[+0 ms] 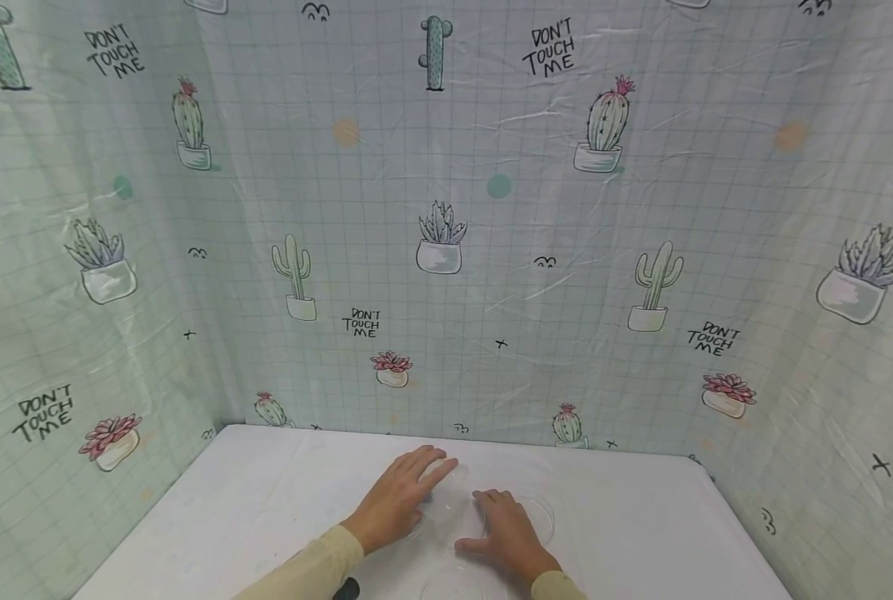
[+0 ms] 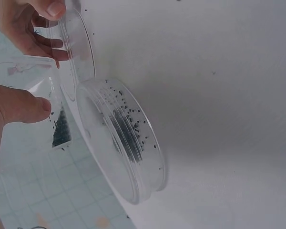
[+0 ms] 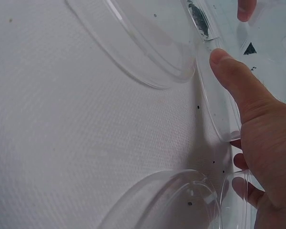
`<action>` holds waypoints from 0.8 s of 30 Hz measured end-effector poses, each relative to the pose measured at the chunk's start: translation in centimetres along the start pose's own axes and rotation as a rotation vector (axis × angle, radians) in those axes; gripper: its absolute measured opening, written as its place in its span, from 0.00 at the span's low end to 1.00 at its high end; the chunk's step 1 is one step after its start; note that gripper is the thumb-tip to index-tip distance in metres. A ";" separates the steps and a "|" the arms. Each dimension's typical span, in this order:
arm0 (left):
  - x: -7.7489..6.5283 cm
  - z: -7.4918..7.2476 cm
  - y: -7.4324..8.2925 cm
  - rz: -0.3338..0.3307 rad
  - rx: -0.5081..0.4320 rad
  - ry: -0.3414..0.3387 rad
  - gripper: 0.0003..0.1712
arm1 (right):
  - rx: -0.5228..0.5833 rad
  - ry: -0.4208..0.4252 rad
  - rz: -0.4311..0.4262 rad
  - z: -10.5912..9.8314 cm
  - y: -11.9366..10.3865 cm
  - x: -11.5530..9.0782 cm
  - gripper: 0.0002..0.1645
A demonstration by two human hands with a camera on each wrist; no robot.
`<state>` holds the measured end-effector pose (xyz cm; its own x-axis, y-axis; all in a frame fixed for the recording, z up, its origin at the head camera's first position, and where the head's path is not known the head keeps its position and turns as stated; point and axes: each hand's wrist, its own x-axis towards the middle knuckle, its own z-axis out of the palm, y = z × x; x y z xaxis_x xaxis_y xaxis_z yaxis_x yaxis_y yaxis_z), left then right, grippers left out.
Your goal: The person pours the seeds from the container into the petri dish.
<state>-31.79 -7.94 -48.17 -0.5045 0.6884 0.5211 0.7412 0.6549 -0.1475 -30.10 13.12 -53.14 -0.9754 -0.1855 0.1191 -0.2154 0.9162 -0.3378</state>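
My left hand (image 1: 397,502) grips a clear plastic container (image 2: 35,76), its thumb across the near side. Dark grains (image 2: 62,131) gather in one corner. Below it on the table is a round clear dish (image 2: 148,129) with dark grains scattered and heaped inside. My right hand (image 1: 502,533) holds another round clear dish (image 3: 217,102) by its edges, thumb on one side and curled fingers on the other. Glare and transparency blur where the clear pieces meet.
Two more round clear dishes lie on the white table (image 1: 641,533): one dish (image 1: 546,521) right of my right hand, another dish (image 1: 454,583) at the near edge. A black object (image 1: 346,589) sits by the left sleeve. Cactus-print cloth (image 1: 446,292) surrounds the back and sides.
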 end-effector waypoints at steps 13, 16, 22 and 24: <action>0.4 -0.3 0.3 0.060 0.053 -0.018 0.56 | 0.007 0.007 -0.015 0.0 0.1 0.0 0.53; 0.4 -0.3 0.4 0.082 0.070 -0.014 0.54 | 0.008 0.008 -0.015 0.0 0.1 -0.1 0.53; 0.6 -0.5 0.5 0.108 0.091 -0.003 0.49 | 0.004 0.006 -0.015 0.0 0.1 -0.1 0.53; 0.7 -0.5 0.5 0.114 0.093 -0.005 0.50 | -0.001 0.009 -0.020 0.0 0.2 0.0 0.53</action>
<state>-31.57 -7.33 -47.52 -0.4214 0.7615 0.4925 0.7499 0.5980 -0.2830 -30.10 13.27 -53.23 -0.9704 -0.2008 0.1338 -0.2350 0.9126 -0.3345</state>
